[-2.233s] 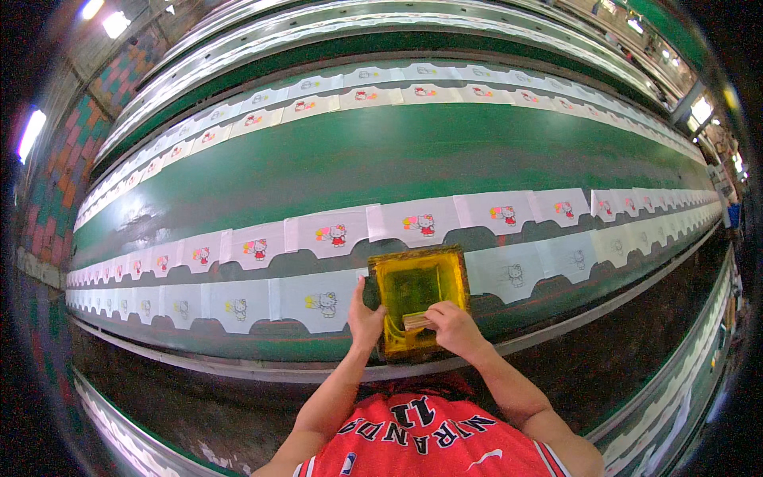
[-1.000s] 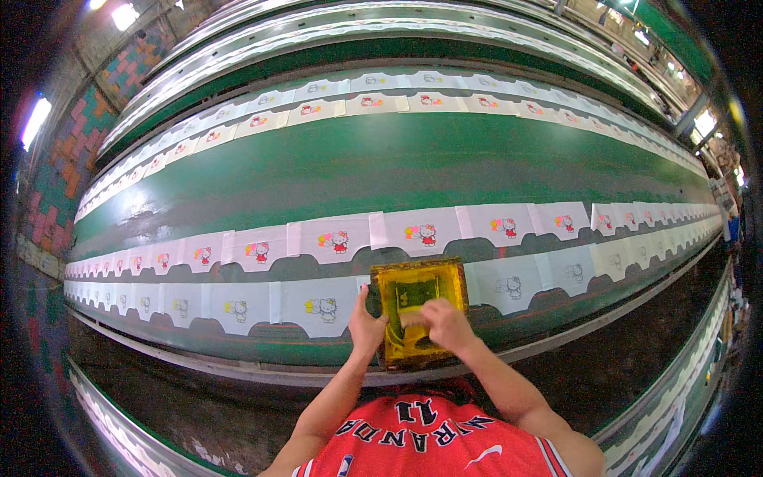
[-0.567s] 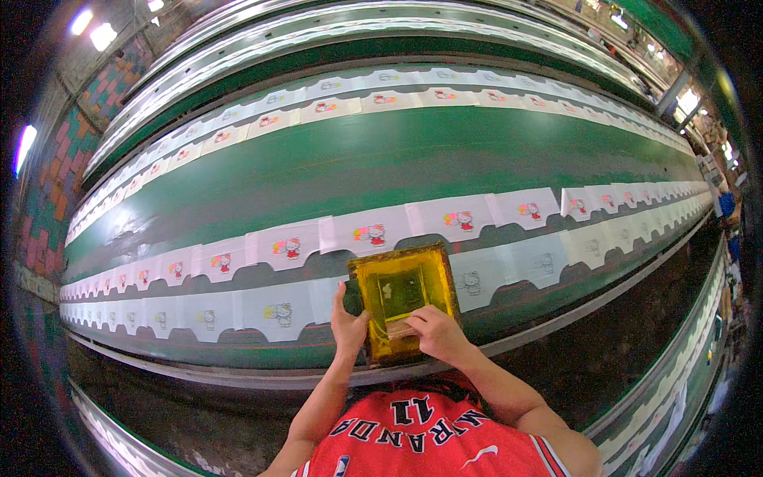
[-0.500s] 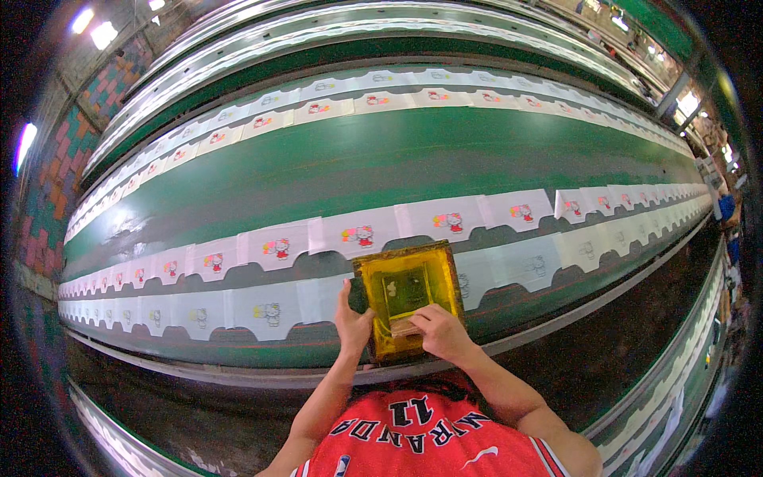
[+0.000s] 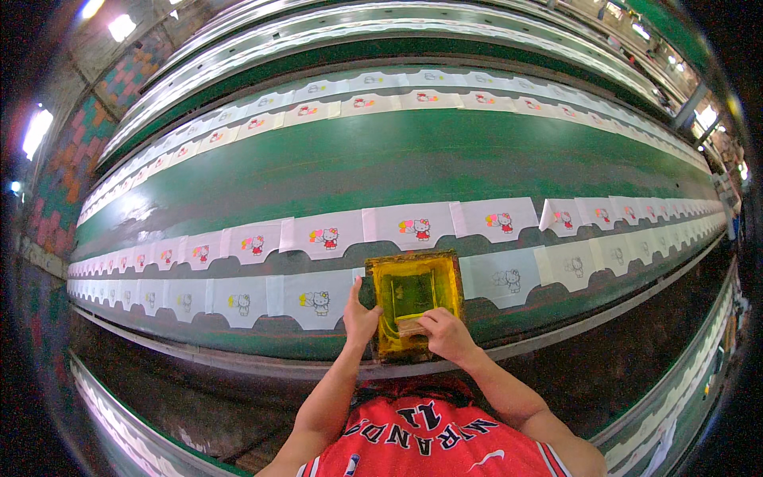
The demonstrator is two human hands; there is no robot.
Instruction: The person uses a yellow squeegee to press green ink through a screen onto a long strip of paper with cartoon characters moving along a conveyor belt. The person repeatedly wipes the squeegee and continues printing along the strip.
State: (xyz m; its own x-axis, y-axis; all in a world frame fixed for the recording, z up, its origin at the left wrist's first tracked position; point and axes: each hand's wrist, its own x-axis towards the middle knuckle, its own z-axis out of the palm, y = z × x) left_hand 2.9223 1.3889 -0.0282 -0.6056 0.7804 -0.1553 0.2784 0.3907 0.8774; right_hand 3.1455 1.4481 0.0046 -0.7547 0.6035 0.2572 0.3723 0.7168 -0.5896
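My left hand (image 5: 362, 319) grips the left side of a square screen-printing frame (image 5: 447, 278) with a yellow mesh, by a dark strip on that edge. My right hand (image 5: 450, 338) is closed on a small wooden squeegee (image 5: 409, 326) inside the frame, low in the mesh. The frame lies on the near row of pale blue fabric pieces (image 5: 499, 278), hiding what is under it. Pieces left of it carry outlined cartoon cat prints with some yellow (image 5: 316, 300). Just beyond, a row of white pieces (image 5: 330, 242) carries red-dressed cat prints with balloons.
A long green printing table (image 5: 350, 163) crosses the view, with two more fabric rows (image 5: 429, 101) along its far side. Its metal rail (image 5: 524, 340) runs along the near edge. Further parallel tables lie beyond. A tiled wall (image 5: 60, 199) stands at the left, posts (image 5: 687, 111) at the right.
Over the last second the frame and both hands have moved rightward along the near row relative to the fabric. The printed piece just left of the frame now shows more fully.
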